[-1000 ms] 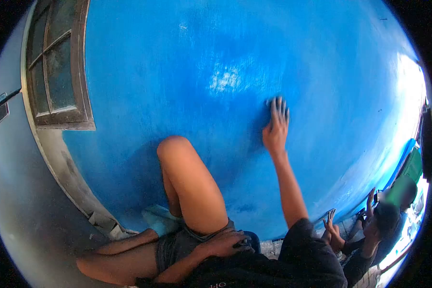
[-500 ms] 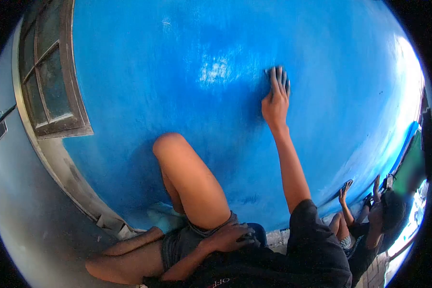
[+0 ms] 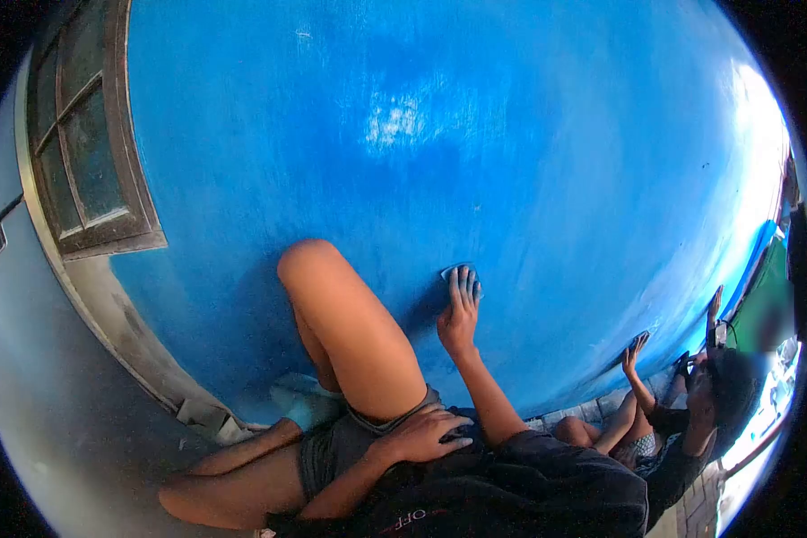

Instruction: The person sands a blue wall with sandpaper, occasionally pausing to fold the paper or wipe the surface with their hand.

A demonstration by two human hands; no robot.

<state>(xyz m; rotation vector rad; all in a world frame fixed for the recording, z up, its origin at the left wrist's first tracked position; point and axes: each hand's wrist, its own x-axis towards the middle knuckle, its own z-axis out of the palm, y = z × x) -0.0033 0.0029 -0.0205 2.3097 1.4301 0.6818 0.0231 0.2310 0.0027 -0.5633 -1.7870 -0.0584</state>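
Note:
My right hand [image 3: 459, 314] presses a small sheet [image 3: 446, 273] flat against the blue wall [image 3: 547, 197], level with my raised knee and to the right of it. One pale corner of the sheet sticks out beside the fingertips. My left hand [image 3: 423, 434] rests on my lap by the dark shorts, its fingers slightly spread, holding nothing I can see.
A wooden-framed window [image 3: 90, 152] is at the upper left, beside a grey surface [image 3: 54, 403]. At the lower right sits another person [image 3: 690, 421], one hand [image 3: 634, 354] against the wall. Farther off, another hand touches it too.
My right hand has slid down and to the left along the wall with the sheet. My left hand's fingers have shifted a little on my lap. The other person's hand has moved slightly left.

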